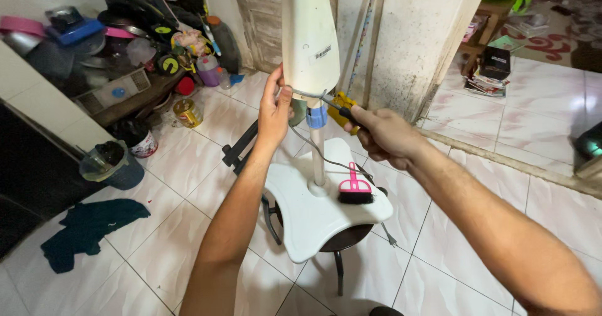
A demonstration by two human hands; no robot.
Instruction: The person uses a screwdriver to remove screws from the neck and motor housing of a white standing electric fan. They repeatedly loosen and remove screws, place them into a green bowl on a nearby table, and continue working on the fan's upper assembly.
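My two forearms reach up and away from me over a white tiled floor (pixel 188 184). Nearest below them, the fan's white base (pixel 313 212) rests on a dark round stool (pixel 342 241), with a pink-handled black brush (pixel 355 190) lying on the base just right of the fan's thin pole (pixel 318 159). A grey cord (pixel 326 159) trails down from the fan body across the base. My left hand (pixel 274 106) is closed lightly around the lower left edge of the white fan body (pixel 308 34), thumb and fingers pressed against its shell. My right hand (pixel 382 137) is clenched tight around a screwdriver with a yellow-and-black handle (pixel 343 112), its tip set against the bottom of the fan body, just beside my left hand. The fan body stands upright between and above both hands. To the left lie a dark teal cloth (pixel 88 228) and a small bucket (pixel 113 162); beyond, cluttered pots and bottles (pixel 138 34) crowd a low shelf. Behind the fan rises a stained wall corner (pixel 414 40).
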